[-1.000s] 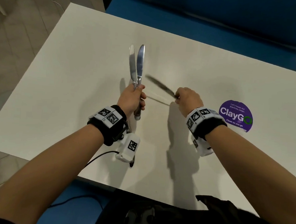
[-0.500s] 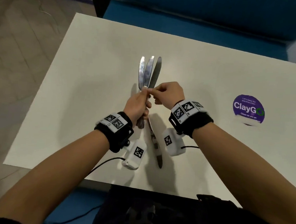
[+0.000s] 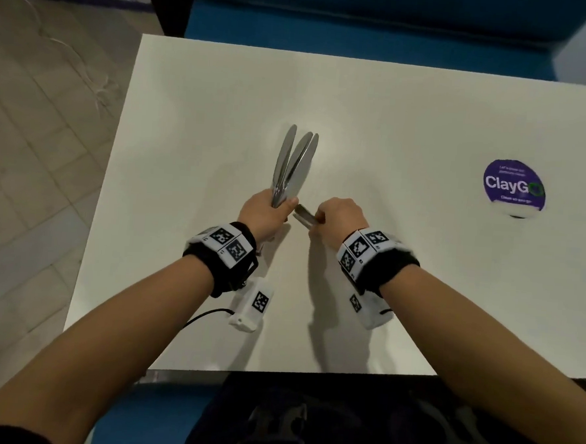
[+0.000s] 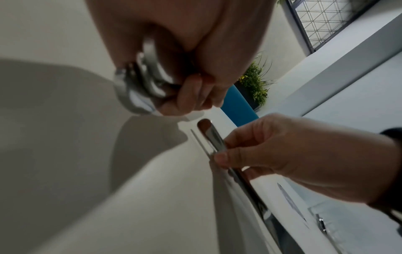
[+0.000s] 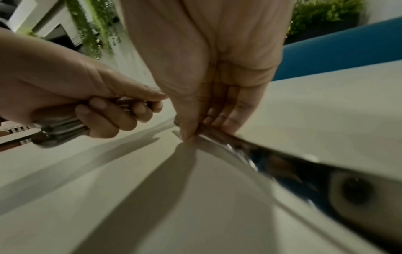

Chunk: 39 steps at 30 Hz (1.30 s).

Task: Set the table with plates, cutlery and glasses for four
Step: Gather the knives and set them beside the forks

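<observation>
My left hand (image 3: pixel 268 213) grips three steel knives (image 3: pixel 293 163) by their handles, blades fanned up and away over the white table (image 3: pixel 393 125). Their handle ends (image 4: pixel 141 82) stick out below the curled fingers (image 4: pixel 189 96). Just to the right, my right hand (image 3: pixel 336 217) pinches a fourth knife (image 3: pixel 304 215) near its handle end. That single knife (image 4: pixel 214 137) runs back under the right wrist, low over the tabletop; whether it touches the surface I cannot tell. The right wrist view shows its blade (image 5: pixel 239 149) trailing from the pinching right hand (image 5: pixel 195 130), with the left hand (image 5: pixel 97 111) alongside.
A round purple ClayGo sticker (image 3: pixel 513 184) lies on the table at the right. A blue bench (image 3: pixel 365 30) runs along the far side. Tiled floor (image 3: pixel 30 171) lies beyond the table's left edge. No plates or glasses are in view.
The left hand's bundle went from two blades to three. My right hand met the left hand, then drew slightly right and down with one knife.
</observation>
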Each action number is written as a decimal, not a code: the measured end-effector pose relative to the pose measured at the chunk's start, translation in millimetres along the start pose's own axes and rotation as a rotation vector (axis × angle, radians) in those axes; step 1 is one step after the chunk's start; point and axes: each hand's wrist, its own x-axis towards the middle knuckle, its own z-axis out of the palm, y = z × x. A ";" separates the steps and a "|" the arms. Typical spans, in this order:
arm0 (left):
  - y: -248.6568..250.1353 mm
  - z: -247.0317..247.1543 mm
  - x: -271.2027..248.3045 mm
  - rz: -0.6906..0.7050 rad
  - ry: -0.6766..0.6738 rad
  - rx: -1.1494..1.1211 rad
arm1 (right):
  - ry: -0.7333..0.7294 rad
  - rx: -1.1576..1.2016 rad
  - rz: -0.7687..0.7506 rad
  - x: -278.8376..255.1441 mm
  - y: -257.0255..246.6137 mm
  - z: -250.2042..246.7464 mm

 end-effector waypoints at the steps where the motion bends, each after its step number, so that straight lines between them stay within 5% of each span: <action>1: 1.2 -0.3 -0.6 0.003 0.003 0.001 | 0.011 -0.008 -0.044 -0.8 0.6 -0.9; 4: 8.6 -3.4 -0.1 -0.051 -0.041 -0.109 | 0.093 -0.073 -0.251 -4.4 1.9 -12.1; 8: 24.5 -5.0 -0.4 -0.168 -0.208 -0.335 | 0.408 -0.090 -0.577 -7.5 5.3 -27.3; 14: 42.8 12.9 -5.6 -0.134 -0.450 -0.513 | 0.528 -0.168 -0.684 -11.3 22.9 -41.6; 18: 56.7 37.2 -5.1 -0.064 -0.430 -0.606 | 0.693 0.004 -0.472 -17.6 47.0 -47.8; 22: 74.9 69.3 -2.8 0.022 -0.347 -0.511 | 0.565 0.332 0.011 -24.0 78.5 -68.1; 25: 89.4 99.4 -3.2 0.078 -0.318 -0.412 | 0.409 0.607 0.222 -22.0 105.6 -82.5; 30: 121.7 170.7 -11.1 0.123 -0.354 -0.310 | 0.230 0.905 0.295 -20.0 166.2 -100.7; 39: 172.2 298.0 -8.2 -0.016 -0.188 -0.414 | 0.284 1.033 0.202 -35.5 299.5 -134.0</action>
